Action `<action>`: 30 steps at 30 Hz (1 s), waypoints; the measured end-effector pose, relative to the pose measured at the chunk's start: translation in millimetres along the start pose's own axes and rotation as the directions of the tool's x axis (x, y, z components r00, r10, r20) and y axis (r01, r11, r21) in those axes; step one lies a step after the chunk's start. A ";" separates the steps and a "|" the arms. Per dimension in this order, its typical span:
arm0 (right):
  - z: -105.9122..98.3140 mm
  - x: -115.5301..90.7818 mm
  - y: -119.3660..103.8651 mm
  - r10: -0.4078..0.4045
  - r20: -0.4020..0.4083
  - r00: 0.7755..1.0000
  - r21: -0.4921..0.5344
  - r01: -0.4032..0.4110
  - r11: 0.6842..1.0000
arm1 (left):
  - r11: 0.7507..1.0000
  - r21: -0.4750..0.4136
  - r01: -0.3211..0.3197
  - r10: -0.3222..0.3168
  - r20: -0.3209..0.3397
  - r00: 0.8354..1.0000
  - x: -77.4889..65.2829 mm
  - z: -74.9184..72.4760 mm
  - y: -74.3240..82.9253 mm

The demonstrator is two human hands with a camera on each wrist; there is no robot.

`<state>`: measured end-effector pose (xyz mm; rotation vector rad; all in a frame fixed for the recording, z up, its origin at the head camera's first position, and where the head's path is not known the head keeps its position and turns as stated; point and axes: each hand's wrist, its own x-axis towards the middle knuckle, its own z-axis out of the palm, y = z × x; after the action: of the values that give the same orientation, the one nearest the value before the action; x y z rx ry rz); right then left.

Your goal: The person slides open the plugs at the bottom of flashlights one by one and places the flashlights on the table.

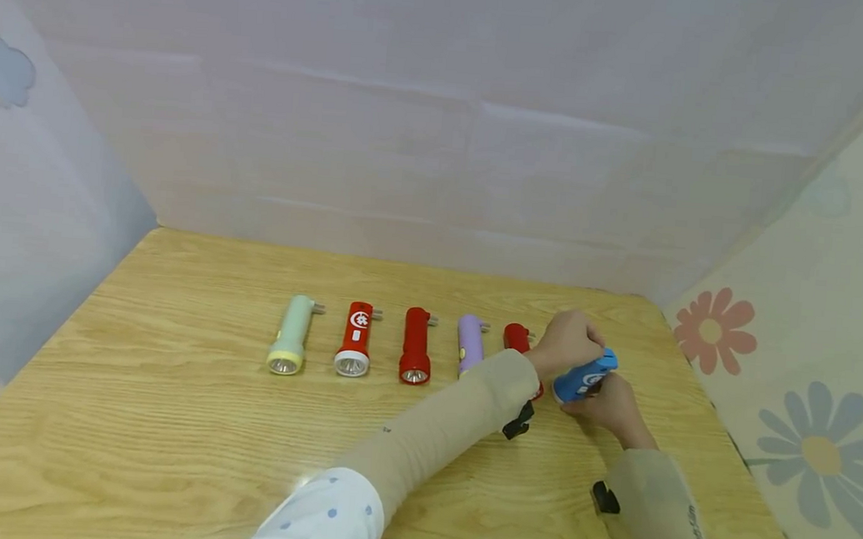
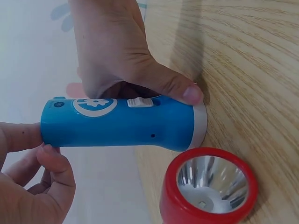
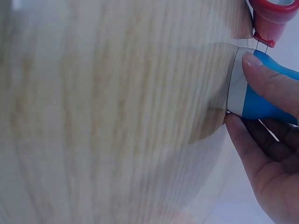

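Note:
A blue flashlight (image 1: 588,376) with a white rim stands tilted at the right of the row, its head down near the wood. My right hand (image 1: 610,407) grips it by the head end; in the right wrist view the thumb lies on the white rim (image 3: 237,84). At the tail end, the fingertips of my left hand (image 2: 39,186) pinch the blue body, below its white emblem and switch (image 2: 140,102). Right beside it lies a red flashlight (image 2: 205,186), partly covered by my left hand and sleeve in the head view.
Leftward on the wooden table (image 1: 165,426) lie a mint flashlight (image 1: 295,327), a red-and-white one (image 1: 356,331), a red one (image 1: 415,343) and a purple one (image 1: 470,339), their plug prongs out. My left forearm crosses over the table. Walls with printed flowers (image 1: 709,331) close in behind and at the sides.

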<state>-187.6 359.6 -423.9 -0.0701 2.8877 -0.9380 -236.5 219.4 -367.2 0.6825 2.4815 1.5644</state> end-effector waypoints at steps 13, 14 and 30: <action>-1.3 0.0 -0.5 -0.009 -0.012 1.000 -0.034 0.009 0.999 | 0.982 0.186 0.038 -0.035 -0.016 0.999 2.4 5.2 7.3; -1.1 0.0 -0.8 -0.013 -0.015 1.000 -0.034 0.013 0.999 | 0.981 0.191 0.042 -0.040 -0.014 0.999 2.8 4.8 7.9; 0.6 2.2 1.1 -0.021 -0.031 0.999 -0.036 0.020 0.999 | 0.930 0.355 0.098 -0.076 -0.074 0.994 9.2 13.7 11.4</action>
<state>-189.8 360.0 -425.2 -0.0891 2.9388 -0.8985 -236.5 238.8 -362.2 0.5648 2.8321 1.1248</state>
